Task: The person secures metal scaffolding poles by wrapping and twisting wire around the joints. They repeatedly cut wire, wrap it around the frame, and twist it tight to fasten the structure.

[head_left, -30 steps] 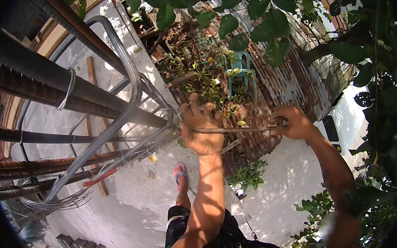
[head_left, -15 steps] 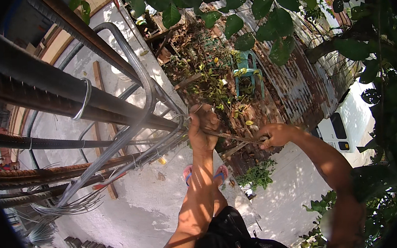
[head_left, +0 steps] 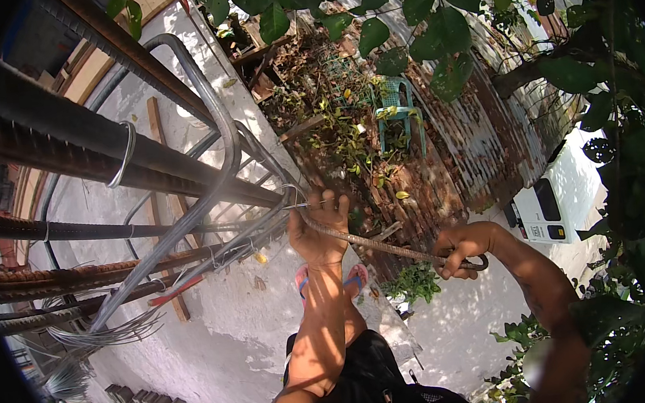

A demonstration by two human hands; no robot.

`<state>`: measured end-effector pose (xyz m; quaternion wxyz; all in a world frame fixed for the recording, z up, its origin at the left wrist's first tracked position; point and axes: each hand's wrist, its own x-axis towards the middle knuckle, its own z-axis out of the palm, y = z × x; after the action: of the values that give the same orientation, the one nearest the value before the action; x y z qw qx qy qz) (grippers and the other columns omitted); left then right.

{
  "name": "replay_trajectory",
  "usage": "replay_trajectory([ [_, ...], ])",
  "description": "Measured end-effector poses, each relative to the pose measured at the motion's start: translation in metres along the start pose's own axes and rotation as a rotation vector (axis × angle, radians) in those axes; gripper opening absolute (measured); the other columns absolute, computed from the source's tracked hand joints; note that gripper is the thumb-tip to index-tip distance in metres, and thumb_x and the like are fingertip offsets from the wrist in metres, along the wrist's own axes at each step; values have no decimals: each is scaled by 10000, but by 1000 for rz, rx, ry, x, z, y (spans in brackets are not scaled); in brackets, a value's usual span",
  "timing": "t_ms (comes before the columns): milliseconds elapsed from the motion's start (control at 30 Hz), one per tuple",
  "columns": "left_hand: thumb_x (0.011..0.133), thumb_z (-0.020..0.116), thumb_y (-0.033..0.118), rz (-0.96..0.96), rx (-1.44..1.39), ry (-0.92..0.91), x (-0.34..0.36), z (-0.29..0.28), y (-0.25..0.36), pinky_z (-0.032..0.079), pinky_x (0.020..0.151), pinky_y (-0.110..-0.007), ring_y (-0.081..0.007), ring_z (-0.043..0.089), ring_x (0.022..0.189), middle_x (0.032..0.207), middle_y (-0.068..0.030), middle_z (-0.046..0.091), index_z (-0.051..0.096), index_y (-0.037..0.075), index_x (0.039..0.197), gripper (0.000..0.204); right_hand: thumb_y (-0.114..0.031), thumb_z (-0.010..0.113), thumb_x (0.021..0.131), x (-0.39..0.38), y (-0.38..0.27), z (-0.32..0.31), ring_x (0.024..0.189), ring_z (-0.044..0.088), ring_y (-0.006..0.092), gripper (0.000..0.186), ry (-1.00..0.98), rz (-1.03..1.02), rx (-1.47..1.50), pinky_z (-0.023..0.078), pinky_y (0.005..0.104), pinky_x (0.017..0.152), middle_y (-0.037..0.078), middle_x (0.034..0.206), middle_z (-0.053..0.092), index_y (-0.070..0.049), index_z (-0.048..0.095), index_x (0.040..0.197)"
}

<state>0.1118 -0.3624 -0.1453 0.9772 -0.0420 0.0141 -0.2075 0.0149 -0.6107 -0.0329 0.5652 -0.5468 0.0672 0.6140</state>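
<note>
My right hand [head_left: 463, 249] is closed round a rusty steel rod [head_left: 380, 248], near the end that bends back in a hooked loop. From there the rod slants up and left to the corner of the rebar cage [head_left: 237, 151]. There my left hand [head_left: 320, 231] is turned palm up against the rod's far end, its fingers stretched upward and apart. A thin tie wire [head_left: 289, 192] loops round the bars at this corner, just above my left thumb. The rod's tip and its contact with the wire are hard to make out.
A bundle of loose tie wire [head_left: 108, 333] hangs on the cage at lower left. Beyond the concrete slab's edge [head_left: 275, 140] lie a rusty corrugated roof [head_left: 478, 138] and a green plastic chair [head_left: 395, 111]. Leafy branches [head_left: 442, 34] overhang; a white vehicle [head_left: 560, 204] stands below right.
My right hand has shifted slightly right and down, and the rod's looped end now shows. My left hand's fingers have gone from curled to stretched out, and the hand sits a little lower.
</note>
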Motion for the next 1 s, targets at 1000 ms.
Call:
replay_trajectory([
  [1000, 930, 500, 223, -122, 1019, 259, -19, 31, 87, 477, 782, -371, -213, 592, 895, 973, -104, 619, 564, 11, 1023, 240, -183, 668, 804, 186, -111, 70, 744, 616, 371, 235, 1208, -715, 218, 465, 415, 691, 211, 777, 631, 28, 596, 880],
])
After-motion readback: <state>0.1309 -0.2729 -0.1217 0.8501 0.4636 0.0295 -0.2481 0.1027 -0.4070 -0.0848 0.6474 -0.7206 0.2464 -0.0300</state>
